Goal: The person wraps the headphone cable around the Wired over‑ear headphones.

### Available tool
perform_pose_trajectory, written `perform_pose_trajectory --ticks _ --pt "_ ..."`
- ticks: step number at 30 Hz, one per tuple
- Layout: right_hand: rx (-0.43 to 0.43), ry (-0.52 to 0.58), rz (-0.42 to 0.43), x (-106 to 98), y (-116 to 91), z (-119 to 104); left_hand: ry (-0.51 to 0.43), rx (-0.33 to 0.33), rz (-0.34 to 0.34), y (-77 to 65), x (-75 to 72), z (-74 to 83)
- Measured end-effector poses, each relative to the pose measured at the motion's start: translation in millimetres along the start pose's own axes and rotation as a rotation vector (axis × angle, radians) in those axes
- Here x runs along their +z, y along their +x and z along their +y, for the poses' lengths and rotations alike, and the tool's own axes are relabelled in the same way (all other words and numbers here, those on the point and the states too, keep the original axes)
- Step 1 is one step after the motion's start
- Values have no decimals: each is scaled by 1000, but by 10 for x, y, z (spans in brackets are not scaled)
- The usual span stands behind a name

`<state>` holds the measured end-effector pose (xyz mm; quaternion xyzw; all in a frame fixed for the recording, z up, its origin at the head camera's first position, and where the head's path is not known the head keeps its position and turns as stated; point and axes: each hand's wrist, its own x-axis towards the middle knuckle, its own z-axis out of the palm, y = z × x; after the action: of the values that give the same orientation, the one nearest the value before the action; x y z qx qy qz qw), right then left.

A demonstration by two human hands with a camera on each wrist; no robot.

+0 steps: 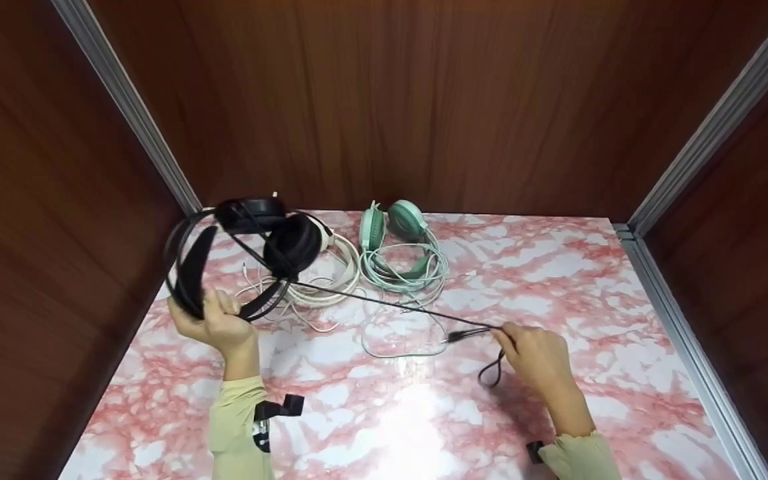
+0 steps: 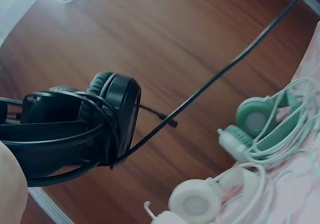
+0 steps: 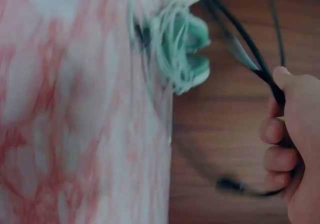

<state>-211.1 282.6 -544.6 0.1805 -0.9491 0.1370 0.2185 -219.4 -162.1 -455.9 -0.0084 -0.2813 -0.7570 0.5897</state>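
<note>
Black over-ear headphones are held up above the table by my left hand, which grips the headband. In the left wrist view the black headphones show an ear cup and a thin microphone boom. Their black cable stretches taut across to my right hand. That hand's fingers curl round the cable, with a small loop hanging below. In the right wrist view several dark strands pass through the fist of the right hand, and a plug end dangles beneath.
White headphones with a coiled cord lie behind the black ones at the back left. Green headphones, wrapped in their pale cord, lie beside them. Brown wood panels enclose the pink-and-white marbled table at the back and sides.
</note>
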Motion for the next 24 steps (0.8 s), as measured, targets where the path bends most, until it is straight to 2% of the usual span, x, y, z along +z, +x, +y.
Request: perform_pose_trajectory --ticks 4,6,8,10,12,14,17,19,21,24 --pt "161 -20 -120 49 -19 107 -38 -3 35 39 30 101" --pt "206 -10 -167 71 -15 130 -68 3 31 46 62 150" --pt "197 16 -175 111 -3 119 -107 7 16 36 106 203" --pt "160 74 -148 169 28 47 -147 7 -9 3 164 261" --pt "118 185 -132 233 88 -122 -182 8 -37 -42 236 322" --pt "81 348 -140 310 165 -373 -228 15 -68 -98 323 381" --pt "57 590 -229 415 311 -867 -305 16 -130 -185 467 450" --pt "34 707 -289 528 410 -1182 -348 18 -173 -243 564 489" --pt "14 771 -327 679 504 -1443 -388 7 -209 -300 651 524" --pt "-3 784 -301 977 617 -1692 -430 -16 -245 -379 769 584"
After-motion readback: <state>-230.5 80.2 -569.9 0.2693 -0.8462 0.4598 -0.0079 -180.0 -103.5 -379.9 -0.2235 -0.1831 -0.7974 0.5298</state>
